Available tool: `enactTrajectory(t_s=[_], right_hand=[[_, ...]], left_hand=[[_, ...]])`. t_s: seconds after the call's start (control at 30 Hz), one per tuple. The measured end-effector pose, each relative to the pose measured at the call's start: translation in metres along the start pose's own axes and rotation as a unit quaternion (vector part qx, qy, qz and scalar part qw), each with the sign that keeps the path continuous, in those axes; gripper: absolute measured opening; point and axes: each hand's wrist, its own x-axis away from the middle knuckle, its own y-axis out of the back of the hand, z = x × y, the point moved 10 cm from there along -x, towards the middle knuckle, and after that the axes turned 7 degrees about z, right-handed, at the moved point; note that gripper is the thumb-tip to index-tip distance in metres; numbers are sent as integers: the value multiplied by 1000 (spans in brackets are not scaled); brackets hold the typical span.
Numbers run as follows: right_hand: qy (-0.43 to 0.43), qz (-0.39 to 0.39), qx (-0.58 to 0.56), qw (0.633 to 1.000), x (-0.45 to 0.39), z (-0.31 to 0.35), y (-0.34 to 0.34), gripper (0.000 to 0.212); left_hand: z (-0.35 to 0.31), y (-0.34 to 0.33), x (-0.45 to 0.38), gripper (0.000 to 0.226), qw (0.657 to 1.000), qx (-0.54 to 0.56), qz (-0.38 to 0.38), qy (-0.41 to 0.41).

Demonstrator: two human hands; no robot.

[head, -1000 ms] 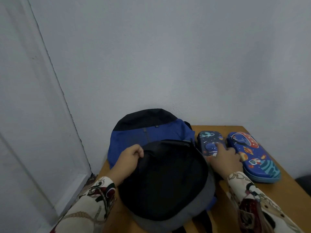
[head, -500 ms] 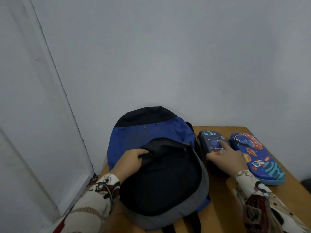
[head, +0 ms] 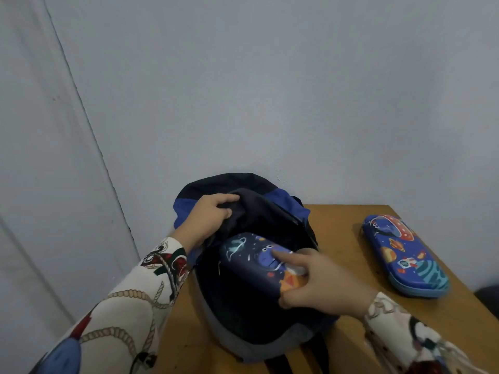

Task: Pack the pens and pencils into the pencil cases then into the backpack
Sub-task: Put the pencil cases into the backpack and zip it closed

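Note:
A blue and black backpack (head: pixel 243 327) lies on the wooden table (head: pixel 337 225), its mouth held wide. My left hand (head: pixel 208 220) grips the upper flap of the opening and pulls it back. A dark blue pencil case (head: pixel 248 265) with space pictures sits in the opening, and my right hand (head: pixel 316 279) holds its near end, the forefinger stretched along its top. A second, brighter blue pencil case (head: pixel 402 255) with a rocket picture lies shut on the table to the right, apart from both hands. No pens or pencils show.
A pale wall stands right behind the table. A door frame or panel (head: pixel 54 184) runs down the left. The backpack's black straps (head: pixel 297 363) hang over the table's near edge. Bare wood lies between backpack and second case.
My right hand has lifted the dark blue case from beside the other case and brought it left into the backpack's mouth. My left hand has pulled the flap up and further back.

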Motion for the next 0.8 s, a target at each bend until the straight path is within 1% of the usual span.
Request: enactTrajectory(t_s=[0.1,0.2,0.3,0.4,0.5,0.63,0.73,0.8], right_hand=[[-17,-14,62,998,-22,8,-12,87],[-56,-57,92,992,-56,3,-5,84],[-92,-93,108,985,-84,-6,8,72],[-124,-109,126,978,-104,-18,23,67],[-141,-93,119,978,-119,-34,30,68],[-146,-64,138,977,-126,-51,25,55],[-141,-81,157,974,-126,-51,23,53],[-125,-92,157,975,-126,-48,21,48]], left_hand=[[-7,-8,5,42,998,66,16,-6],[-11,-18,11,45,993,112,43,-14],[-14,-24,15,46,990,128,56,-28],[-15,-27,19,44,990,122,61,-37],[-12,-26,20,45,992,105,62,-42],[0,-29,22,43,995,67,67,-40],[8,-34,24,42,996,47,61,-49],[16,-36,26,42,997,35,48,-55]])
